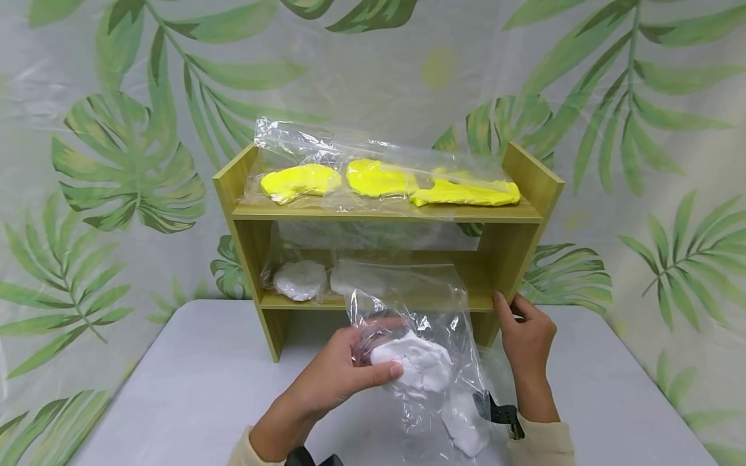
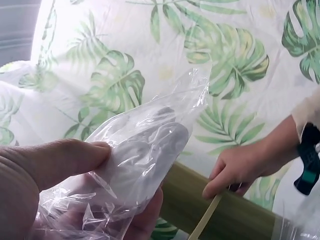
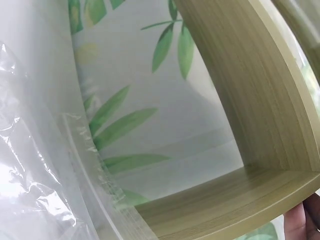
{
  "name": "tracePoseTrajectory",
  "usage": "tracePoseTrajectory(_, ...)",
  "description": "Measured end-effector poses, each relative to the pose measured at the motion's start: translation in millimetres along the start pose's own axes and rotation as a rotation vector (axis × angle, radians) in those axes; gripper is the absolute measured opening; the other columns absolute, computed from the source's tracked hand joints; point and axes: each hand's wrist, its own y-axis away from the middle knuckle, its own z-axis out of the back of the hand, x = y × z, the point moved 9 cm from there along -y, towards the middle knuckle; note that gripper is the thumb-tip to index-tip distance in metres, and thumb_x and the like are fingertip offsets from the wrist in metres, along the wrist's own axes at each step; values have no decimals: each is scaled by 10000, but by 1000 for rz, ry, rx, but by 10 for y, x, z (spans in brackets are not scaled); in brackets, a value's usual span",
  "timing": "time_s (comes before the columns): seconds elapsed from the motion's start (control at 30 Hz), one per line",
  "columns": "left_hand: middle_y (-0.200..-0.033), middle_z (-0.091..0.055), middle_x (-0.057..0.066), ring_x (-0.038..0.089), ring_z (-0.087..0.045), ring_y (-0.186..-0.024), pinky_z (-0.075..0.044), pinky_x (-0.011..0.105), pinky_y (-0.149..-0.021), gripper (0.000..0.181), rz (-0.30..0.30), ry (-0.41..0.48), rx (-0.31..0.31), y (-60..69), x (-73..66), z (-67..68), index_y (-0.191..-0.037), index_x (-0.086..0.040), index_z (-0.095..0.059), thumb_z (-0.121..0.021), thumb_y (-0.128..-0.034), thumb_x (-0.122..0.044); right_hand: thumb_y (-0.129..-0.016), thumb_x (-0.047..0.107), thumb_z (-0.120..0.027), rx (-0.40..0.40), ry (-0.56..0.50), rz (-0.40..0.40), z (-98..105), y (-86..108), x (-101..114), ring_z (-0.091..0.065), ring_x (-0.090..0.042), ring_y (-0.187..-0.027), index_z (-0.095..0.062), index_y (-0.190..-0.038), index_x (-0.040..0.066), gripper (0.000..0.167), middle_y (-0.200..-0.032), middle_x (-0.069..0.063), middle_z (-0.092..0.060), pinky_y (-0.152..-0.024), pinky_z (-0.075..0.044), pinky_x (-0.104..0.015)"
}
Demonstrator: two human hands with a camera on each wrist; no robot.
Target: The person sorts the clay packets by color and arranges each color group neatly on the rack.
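My left hand (image 1: 350, 369) pinches a clear plastic bag (image 1: 416, 304) with a white clay-like lump (image 1: 416, 362) in it, in front of the shelf's lower board. The thumb lies over the lump in the left wrist view. At the right side panel of the small wooden shelf (image 1: 387, 213), my right hand (image 1: 526, 333) grips the edge near the lower board. On that board sit two bagged white lumps, one white lump (image 1: 300, 279) at the left and another white lump (image 1: 357, 278) partly behind the held bag.
Bagged yellow lumps (image 1: 381, 178) lie in a row on the upper board. Another bagged white lump (image 1: 466, 424) is on the white table (image 1: 192, 369), near my right wrist. A leaf-patterned cloth (image 1: 408, 77) hangs behind.
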Motion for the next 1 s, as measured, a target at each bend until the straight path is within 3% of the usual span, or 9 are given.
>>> tracePoseTrajectory(0.1, -1030, -640, 76, 76, -568, -740, -493, 209, -642, 482, -5, -44, -21, -104, -20, 79, -1331, -30, -546, -699, -878, -89, -886, 257, -698, -2, 8, -13, 3, -1, -7, -503, 201, -681, -770, -936, 36, 238, -791, -135, -723, -577, -411, -31)
tracePoseTrajectory(0.2, -1118, -626, 91, 87, -583, -782, -502, 215, -659, 475, 9, -89, -45, -209, -34, 161, -1324, -13, -550, -698, -878, -84, -885, 267, -699, -2, 12, -27, 1, 1, -20, -503, 192, -683, -769, -947, 35, 250, -806, -134, -725, -577, -412, -32)
tracePoseTrajectory(0.43, -780, -576, -7, 76, -496, -646, -419, 193, -563, 449, 9, -186, -63, -456, -90, 325, -1306, -27, -566, -693, -877, -72, -878, 258, -708, -4, 1, -30, 1, 6, -17, -509, 188, -676, -769, -936, 33, 240, -805, -130, -725, -563, -413, -38)
tracePoseTrajectory(0.63, -691, -533, -26, 77, -444, -571, -359, 201, -500, 405, -8, -229, -68, -653, -160, 405, -1277, -12, -576, -676, -886, -45, -884, 269, -702, 3, 8, -40, -8, 12, -20, -514, 170, -686, -769, -954, 41, 248, -824, -119, -729, -565, -418, -43)
tracePoseTrajectory(0.87, -642, -482, -29, 90, -369, -551, -311, 221, -492, 368, 19, -243, -90, -830, -230, 461, -1259, -71, -599, -674, -899, -74, -885, 291, -701, 15, 0, -52, -12, 7, -29, -532, 135, -696, -769, -950, 49, 259, -837, -92, -732, -566, -428, -50)
tracePoseTrajectory(1.0, -574, -342, -37, 108, -267, -499, -252, 238, -468, 368, 18, -276, -88, -959, -241, 507, -1277, -80, -596, -658, -914, -81, -896, 302, -687, 25, 9, -60, -14, 8, -31, -530, 131, -703, -766, -977, 49, 277, -860, -91, -734, -571, -430, -50)
